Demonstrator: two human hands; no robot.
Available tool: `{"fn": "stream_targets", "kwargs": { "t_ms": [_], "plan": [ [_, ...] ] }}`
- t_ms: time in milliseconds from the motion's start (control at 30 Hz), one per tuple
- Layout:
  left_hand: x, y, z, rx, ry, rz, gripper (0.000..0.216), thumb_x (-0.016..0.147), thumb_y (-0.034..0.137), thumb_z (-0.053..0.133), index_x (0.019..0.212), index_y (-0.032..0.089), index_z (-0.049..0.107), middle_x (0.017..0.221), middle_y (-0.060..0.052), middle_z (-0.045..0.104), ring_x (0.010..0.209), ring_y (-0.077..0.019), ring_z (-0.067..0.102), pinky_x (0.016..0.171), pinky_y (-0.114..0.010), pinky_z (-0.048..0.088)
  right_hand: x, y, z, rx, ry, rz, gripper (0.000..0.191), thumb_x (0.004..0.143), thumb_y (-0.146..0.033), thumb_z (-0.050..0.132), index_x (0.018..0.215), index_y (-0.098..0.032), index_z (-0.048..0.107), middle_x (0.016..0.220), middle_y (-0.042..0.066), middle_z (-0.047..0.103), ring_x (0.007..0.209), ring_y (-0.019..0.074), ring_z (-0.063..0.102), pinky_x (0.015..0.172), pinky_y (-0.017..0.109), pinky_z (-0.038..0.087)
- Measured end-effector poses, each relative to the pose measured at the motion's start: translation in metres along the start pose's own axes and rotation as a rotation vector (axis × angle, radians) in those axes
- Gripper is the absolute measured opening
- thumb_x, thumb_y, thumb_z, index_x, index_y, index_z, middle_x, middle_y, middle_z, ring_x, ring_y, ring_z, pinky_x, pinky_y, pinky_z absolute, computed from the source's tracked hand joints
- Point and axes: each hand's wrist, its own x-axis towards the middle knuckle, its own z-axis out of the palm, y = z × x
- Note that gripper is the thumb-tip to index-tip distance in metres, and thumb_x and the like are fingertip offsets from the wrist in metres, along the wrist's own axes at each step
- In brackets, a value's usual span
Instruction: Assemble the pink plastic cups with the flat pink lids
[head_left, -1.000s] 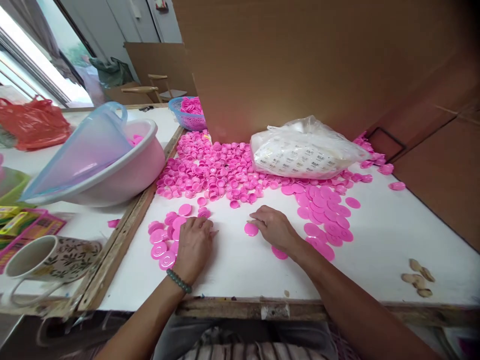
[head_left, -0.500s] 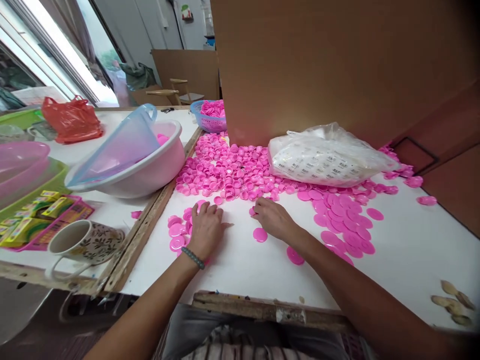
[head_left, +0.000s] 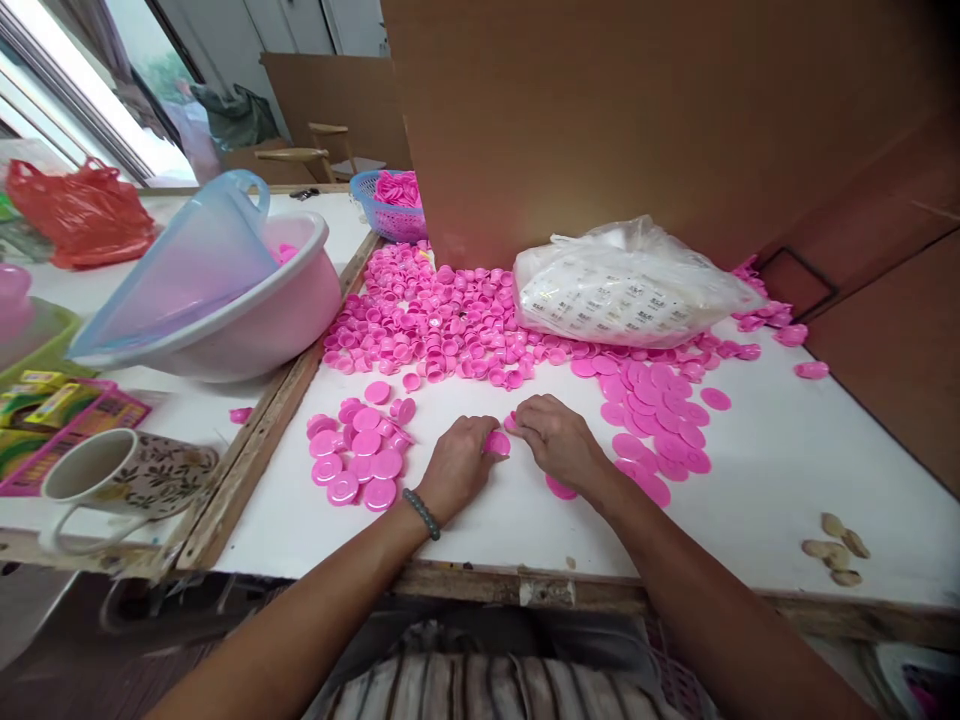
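My left hand (head_left: pixel 457 462), with a bead bracelet on the wrist, is closed round a flat pink plastic disc (head_left: pixel 496 443) at the middle of the white table (head_left: pixel 787 470). My right hand (head_left: pixel 555 435) meets it there, fingers pinched on a small pink cap (head_left: pixel 511 422) right beside the disc. A group of finished pink discs (head_left: pixel 360 460) lies just left of my left hand. Flat pink discs (head_left: pixel 660 410) spread to the right of my right hand. A big heap of small pink caps (head_left: pixel 435 325) covers the table behind both hands.
A clear plastic bag of printed labels (head_left: pixel 622 290) lies behind the discs against a brown cardboard wall (head_left: pixel 600 110). On the left stand a pink basin (head_left: pixel 247 320) with a blue scoop, a blue basket (head_left: pixel 390 215), a flowered mug (head_left: pixel 120 480) and an orange bag (head_left: pixel 82 210). Nut shells (head_left: pixel 836 550) lie at the right front.
My left hand left the group of discs and slid right to the single disc, closing on it. My right hand drew in to meet it with a small cap.
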Motion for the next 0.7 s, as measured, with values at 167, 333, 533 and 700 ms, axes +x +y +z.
{"fn": "stream_targets", "kwargs": {
  "t_ms": [167,333,533,700],
  "plan": [
    [0.008,0.004,-0.003,-0.037,-0.049,-0.119,0.017,0.071,0.023,0.064,0.085,0.018,0.055,0.078,-0.002,0.057,0.072,-0.0163,0.052,0.064,-0.028,0.041,0.001,0.004,0.004,-0.09,-0.049,-0.013,0.027,0.088,-0.014,0.041,0.064,-0.016,0.054,0.07,0.004,0.054,0.071,0.015,0.045,0.061,0.026,0.034],
    [0.004,0.005,-0.006,0.043,0.076,0.039,0.008,0.081,0.014,0.047,0.081,0.018,0.054,0.083,-0.004,0.056,0.082,-0.0176,0.049,0.07,-0.03,0.041,-0.001,0.007,0.004,-0.249,-0.001,-0.012,0.027,0.086,-0.009,0.041,0.064,-0.016,0.055,0.07,0.005,0.054,0.069,0.0159,0.043,0.061,0.028,0.031],
    [-0.006,-0.003,-0.007,-0.056,0.121,0.041,0.021,0.075,0.025,0.061,0.093,0.018,0.052,0.096,-0.006,0.056,0.092,-0.0204,0.049,0.078,-0.033,0.042,-0.001,0.003,0.002,-0.13,-0.003,-0.04,0.027,0.089,-0.015,0.041,0.07,-0.016,0.06,0.075,0.005,0.058,0.074,0.0159,0.047,0.063,0.027,0.035],
    [-0.007,-0.011,-0.004,-0.129,0.13,-0.084,0.026,0.071,0.026,0.065,0.093,0.017,0.052,0.09,-0.005,0.058,0.083,-0.0184,0.053,0.072,-0.031,0.044,0.003,-0.005,0.005,-0.053,0.02,-0.097,0.026,0.09,-0.017,0.04,0.075,-0.016,0.061,0.078,0.006,0.06,0.076,0.0165,0.048,0.065,0.028,0.036]
  ]
}}
